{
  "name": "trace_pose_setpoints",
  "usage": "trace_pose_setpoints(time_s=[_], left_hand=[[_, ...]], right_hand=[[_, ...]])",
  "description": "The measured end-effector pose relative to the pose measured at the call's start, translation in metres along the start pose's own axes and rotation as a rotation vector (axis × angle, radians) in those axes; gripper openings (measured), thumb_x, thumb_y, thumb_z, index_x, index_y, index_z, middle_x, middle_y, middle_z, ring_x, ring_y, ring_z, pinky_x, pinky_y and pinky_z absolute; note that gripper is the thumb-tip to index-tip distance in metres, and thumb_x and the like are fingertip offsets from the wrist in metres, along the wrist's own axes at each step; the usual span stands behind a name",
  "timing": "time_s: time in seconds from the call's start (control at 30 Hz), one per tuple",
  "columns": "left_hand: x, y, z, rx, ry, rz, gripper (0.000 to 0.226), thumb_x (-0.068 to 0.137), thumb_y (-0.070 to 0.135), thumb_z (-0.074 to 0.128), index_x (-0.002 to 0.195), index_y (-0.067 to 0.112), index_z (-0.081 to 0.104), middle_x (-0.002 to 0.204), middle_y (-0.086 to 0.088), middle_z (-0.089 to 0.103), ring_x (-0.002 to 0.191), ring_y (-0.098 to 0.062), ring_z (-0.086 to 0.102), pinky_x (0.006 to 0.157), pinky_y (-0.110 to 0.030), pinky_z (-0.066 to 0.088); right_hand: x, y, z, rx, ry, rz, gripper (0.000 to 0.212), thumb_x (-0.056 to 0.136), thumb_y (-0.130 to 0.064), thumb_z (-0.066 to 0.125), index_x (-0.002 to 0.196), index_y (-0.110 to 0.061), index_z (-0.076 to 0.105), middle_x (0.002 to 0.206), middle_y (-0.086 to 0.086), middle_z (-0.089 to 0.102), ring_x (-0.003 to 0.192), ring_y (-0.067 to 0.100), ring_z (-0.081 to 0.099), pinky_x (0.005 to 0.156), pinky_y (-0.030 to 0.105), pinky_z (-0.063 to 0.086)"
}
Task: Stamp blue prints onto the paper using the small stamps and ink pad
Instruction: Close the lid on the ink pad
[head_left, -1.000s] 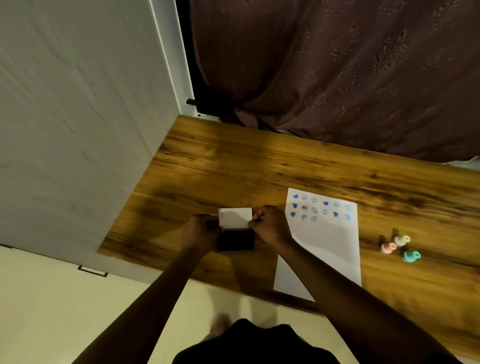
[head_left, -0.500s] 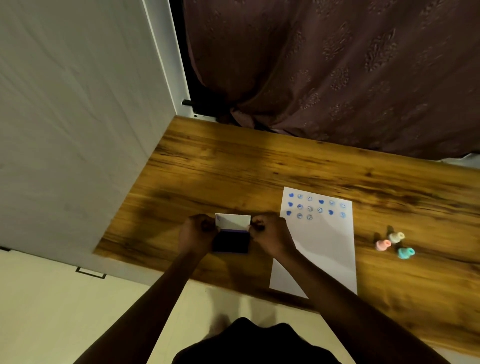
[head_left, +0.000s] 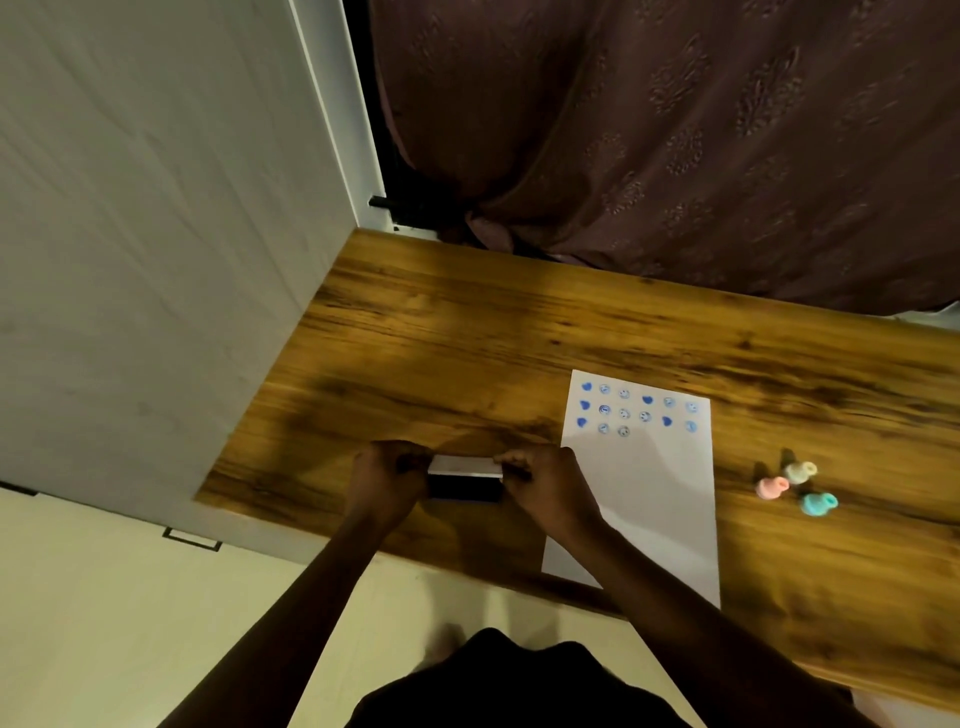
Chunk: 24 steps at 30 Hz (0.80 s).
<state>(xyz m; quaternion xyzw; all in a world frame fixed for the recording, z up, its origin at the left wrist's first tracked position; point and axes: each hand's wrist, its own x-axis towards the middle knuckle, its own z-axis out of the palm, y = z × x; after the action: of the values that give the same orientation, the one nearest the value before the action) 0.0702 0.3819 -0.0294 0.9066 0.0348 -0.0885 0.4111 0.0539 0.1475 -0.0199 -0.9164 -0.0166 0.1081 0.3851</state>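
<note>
Ink pad (head_left: 464, 480) on the wooden table (head_left: 467, 332), just left of the paper (head_left: 644, 483), white lid nearly flat over the dark base. Left hand (head_left: 387, 478) pinches its left end, right hand (head_left: 545, 480) its right end, fingers narrow on it. Blue prints (head_left: 636, 410) fill the paper's far end. Three small stamps (head_left: 795, 486) lie right of the paper, apart from it.

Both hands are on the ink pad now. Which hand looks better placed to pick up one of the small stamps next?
Probably the right hand: the stamps lie beyond the paper on its side. The left hand sits across the ink pad, farther away.
</note>
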Motion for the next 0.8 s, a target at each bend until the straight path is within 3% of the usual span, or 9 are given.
trace_pose_setpoints(time_s=[0.1,0.2,0.33,0.43,0.53,0.7,0.8], left_hand=[[-0.005,0.0,0.002,-0.041,0.025,-0.034,0.027,0.091,0.02,0.068,0.073,0.041,0.065,0.071,0.018,0.068,0.065,0.007,0.068,0.059,-0.006,0.048],[-0.008,0.003,0.003,-0.042,0.071,-0.001,0.029,0.091,0.024,0.068,0.068,0.041,0.065,0.066,0.024,0.065,0.066,0.019,0.065,0.052,-0.002,0.044],[-0.008,-0.002,0.008,-0.005,0.028,0.013,0.009,0.086,0.015,0.075,0.087,0.023,0.079,0.078,0.014,0.07,0.066,0.012,0.061,0.067,-0.008,0.045],[-0.008,-0.004,0.009,-0.004,0.017,-0.002,0.012,0.083,0.011,0.079,0.093,0.017,0.078,0.083,0.008,0.07,0.072,0.008,0.061,0.076,-0.021,0.051],[-0.009,-0.004,0.01,-0.024,0.022,-0.022,0.014,0.083,0.01,0.08,0.096,0.015,0.078,0.089,0.0,0.076,0.078,-0.008,0.069,0.081,-0.031,0.056],[-0.009,-0.004,0.014,-0.022,0.044,-0.036,0.017,0.084,0.01,0.079,0.1,0.015,0.079,0.1,-0.003,0.079,0.075,0.006,0.062,0.077,-0.018,0.051],[-0.01,-0.003,0.013,-0.02,0.036,-0.034,0.019,0.084,0.011,0.079,0.104,0.012,0.078,0.103,-0.006,0.079,0.085,-0.007,0.069,0.086,-0.028,0.056]], right_hand=[[-0.006,-0.002,0.004,-0.054,-0.002,-0.012,0.029,0.095,-0.024,0.068,0.124,-0.019,0.072,0.128,0.003,0.071,0.118,0.023,0.066,0.108,0.032,0.051],[-0.011,-0.003,0.009,-0.097,0.028,-0.011,0.031,0.095,-0.028,0.068,0.125,-0.02,0.071,0.129,0.002,0.071,0.117,0.022,0.067,0.109,0.028,0.048],[-0.015,-0.003,0.016,-0.156,0.058,-0.003,0.03,0.096,-0.028,0.066,0.125,-0.022,0.071,0.128,-0.001,0.071,0.115,0.019,0.067,0.106,0.022,0.045],[-0.017,-0.006,0.02,-0.134,0.073,0.01,0.03,0.096,-0.027,0.065,0.124,-0.021,0.071,0.127,-0.001,0.071,0.115,0.018,0.067,0.107,0.025,0.049],[-0.019,-0.008,0.023,-0.117,0.084,0.016,0.03,0.096,-0.028,0.065,0.124,-0.021,0.07,0.126,-0.001,0.071,0.116,0.017,0.066,0.107,0.026,0.049],[-0.021,-0.012,0.024,-0.038,0.104,0.05,0.03,0.096,-0.025,0.067,0.125,-0.019,0.07,0.127,0.0,0.071,0.118,0.018,0.065,0.108,0.03,0.05],[-0.022,-0.015,0.026,0.033,0.142,0.097,0.03,0.095,-0.022,0.069,0.124,-0.017,0.069,0.126,0.0,0.071,0.119,0.018,0.065,0.108,0.034,0.051]])
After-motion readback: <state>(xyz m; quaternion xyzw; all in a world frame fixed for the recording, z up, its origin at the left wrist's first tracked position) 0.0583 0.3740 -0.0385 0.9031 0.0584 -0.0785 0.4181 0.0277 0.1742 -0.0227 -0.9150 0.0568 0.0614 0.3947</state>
